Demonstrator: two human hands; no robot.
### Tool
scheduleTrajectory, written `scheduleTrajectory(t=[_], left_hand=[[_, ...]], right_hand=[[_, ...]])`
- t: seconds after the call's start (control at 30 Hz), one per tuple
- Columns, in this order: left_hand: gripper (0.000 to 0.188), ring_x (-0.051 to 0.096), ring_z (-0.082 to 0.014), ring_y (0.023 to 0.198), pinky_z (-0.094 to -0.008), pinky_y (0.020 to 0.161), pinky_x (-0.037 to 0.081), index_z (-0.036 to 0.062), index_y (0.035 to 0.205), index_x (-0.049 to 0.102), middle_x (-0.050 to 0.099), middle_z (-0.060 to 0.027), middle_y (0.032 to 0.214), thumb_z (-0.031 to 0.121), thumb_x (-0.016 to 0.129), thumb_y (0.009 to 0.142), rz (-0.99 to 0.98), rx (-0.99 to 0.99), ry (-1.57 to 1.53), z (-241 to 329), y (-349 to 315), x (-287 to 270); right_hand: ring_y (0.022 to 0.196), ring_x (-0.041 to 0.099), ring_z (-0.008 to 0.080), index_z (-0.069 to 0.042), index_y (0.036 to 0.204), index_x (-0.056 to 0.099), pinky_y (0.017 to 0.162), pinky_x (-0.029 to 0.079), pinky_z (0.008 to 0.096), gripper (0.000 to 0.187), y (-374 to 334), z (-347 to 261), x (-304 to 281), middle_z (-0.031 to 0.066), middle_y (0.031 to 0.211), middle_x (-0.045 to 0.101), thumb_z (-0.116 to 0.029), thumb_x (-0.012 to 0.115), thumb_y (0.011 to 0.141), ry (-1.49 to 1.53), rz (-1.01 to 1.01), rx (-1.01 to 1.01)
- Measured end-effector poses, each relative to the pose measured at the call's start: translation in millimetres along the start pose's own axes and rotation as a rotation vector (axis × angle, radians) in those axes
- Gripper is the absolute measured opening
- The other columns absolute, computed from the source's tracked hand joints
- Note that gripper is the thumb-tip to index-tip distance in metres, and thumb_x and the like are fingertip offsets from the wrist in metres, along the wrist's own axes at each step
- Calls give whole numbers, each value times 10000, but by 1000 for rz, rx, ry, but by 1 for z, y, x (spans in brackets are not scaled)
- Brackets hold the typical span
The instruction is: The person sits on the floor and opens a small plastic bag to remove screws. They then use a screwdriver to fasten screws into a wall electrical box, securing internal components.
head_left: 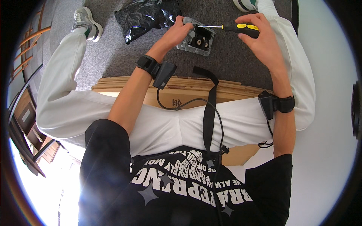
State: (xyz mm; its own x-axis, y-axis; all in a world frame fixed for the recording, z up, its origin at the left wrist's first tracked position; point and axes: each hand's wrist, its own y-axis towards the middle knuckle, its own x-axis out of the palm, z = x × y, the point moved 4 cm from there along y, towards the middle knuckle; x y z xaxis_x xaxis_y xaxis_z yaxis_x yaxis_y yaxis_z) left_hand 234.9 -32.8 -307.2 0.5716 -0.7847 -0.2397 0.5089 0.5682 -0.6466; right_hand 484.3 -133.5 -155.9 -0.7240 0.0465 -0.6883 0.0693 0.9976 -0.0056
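My right hand [264, 42] is closed around the black and yellow handle of a screwdriver [230, 28]. Its thin metal shaft points left, and the tip meets the upper left part of a grey square housing [208, 49]. Inside the housing is a dark recess with small round metal parts. My left hand [177, 33] grips the housing's upper left edge, its fingers close to the screwdriver tip. Whether the tip sits in a screw is too small to tell.
A shiny black plastic bag [145, 19] lies on the grey carpet [124, 60], left of the housing. I sit on flattened cardboard [151, 98]. A black strap [209, 124] and a cable [221, 126] cross my lap. A white wall [328, 150] rises at my right; wooden furniture [28, 113] stands far left.
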Motion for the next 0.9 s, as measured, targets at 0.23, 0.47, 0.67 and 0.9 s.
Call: scheduleTrajectory(t=[0.23,0.47,0.67,0.9], left_hand=[[420,487,-274,901,-532,803,369,61,1321,424,484,-128,1024,306,525,996,-38,116,9,-2,3,-1],[341,453,-257,880,-506,798,330,94,1310,438,450,-98,993,250,499,1013,-32,122,10,-3,2,-3],[381,472,-279,1204,-458,1097,331,83,1357,447,536,-123,1278,211,507,1002,-64,80,-29,-4,4,-4],[391,531,-286,1105,-481,988,401,78,1362,437,572,-142,1195,268,522,1031,-50,58,66,-4,3,-4]], right_hand=[[1011,645,311,-53,1142,675,885,498,385,264,4,10,6,157,1056,670,-267,548,1054,74,139,375],[923,656,369,-47,1081,661,840,523,433,205,-7,5,6,148,995,679,-227,592,1010,-157,-389,558],[1089,595,294,-99,1192,670,946,479,392,294,-2,-23,3,101,1134,593,-119,733,905,-270,0,-34],[1045,614,205,-66,1193,666,956,468,315,240,-2,-13,6,52,1119,643,-192,663,989,194,98,180]])
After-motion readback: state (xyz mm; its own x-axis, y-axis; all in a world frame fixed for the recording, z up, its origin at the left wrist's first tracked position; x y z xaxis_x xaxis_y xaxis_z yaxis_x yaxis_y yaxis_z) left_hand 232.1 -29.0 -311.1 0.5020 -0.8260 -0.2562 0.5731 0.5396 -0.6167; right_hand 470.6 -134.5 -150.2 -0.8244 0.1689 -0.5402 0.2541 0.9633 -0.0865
